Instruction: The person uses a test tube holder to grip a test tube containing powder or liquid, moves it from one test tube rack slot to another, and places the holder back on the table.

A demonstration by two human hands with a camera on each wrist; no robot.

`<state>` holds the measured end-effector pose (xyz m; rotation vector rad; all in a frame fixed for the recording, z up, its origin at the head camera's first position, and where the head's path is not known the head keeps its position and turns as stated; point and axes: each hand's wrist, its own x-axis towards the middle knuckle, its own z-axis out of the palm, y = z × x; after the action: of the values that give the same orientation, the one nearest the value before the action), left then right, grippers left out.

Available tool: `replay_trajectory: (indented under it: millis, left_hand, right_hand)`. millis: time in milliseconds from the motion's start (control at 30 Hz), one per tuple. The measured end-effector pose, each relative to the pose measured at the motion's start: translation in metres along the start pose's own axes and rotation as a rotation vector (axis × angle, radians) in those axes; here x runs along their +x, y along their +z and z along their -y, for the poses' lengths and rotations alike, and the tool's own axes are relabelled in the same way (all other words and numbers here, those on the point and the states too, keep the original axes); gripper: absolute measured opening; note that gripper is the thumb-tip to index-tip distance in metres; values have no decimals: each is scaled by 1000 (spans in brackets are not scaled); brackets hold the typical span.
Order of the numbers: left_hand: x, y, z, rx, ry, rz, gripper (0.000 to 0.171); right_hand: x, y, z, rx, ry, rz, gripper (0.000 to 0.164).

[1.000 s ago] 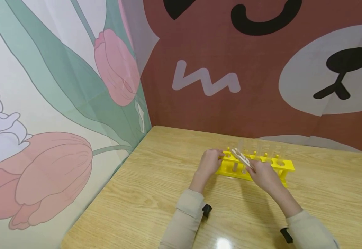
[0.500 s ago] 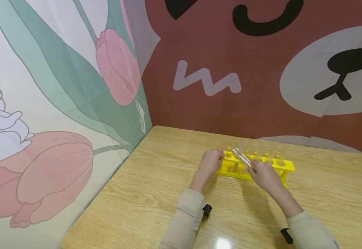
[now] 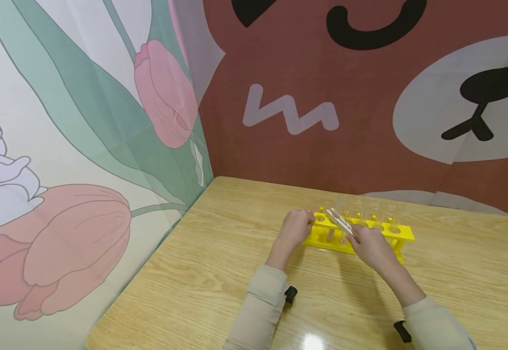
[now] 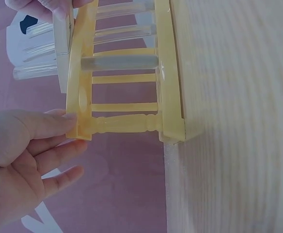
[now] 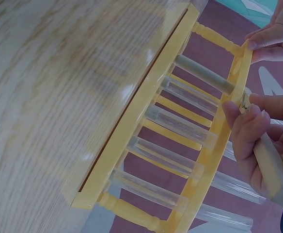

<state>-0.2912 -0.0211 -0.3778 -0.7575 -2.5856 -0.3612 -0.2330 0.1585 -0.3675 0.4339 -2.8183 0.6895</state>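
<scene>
A yellow test tube rack (image 3: 404, 233) stands on the table, holding several clear test tubes (image 3: 397, 214). My left hand (image 3: 295, 228) pinches the left end of its top bar, thumb in front and fingers behind. My right hand (image 3: 373, 245) grips a wooden test tube holder (image 3: 339, 221) slanting over the top bar. In the left wrist view, the holder (image 4: 63, 58) overlaps the upper part of the leftmost tube, close above the bar. Below the bar that tube (image 4: 119, 62) looks cloudy grey; the other tubes (image 5: 180, 126) look clear. The right fingers partly hide the holder's front end.
The wood-grain table (image 3: 210, 262) extends around the rack on all sides. Behind it hangs a brown printed cloth (image 3: 280, 155), and a tulip-print cloth (image 3: 83, 146) covers the left side. Black wrist pieces (image 3: 290, 294) show beside the sleeves.
</scene>
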Motion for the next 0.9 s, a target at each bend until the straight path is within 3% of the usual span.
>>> replay_trajectory:
  millis: [433, 900]
  left_hand:
    - [-1, 1, 1, 2, 21, 4, 29]
    - [-2, 1, 1, 7, 41, -34, 31]
  right_hand:
    - [-1, 0, 0, 4, -21, -16, 14]
    - [-3, -1, -1, -9, -34, -38, 16]
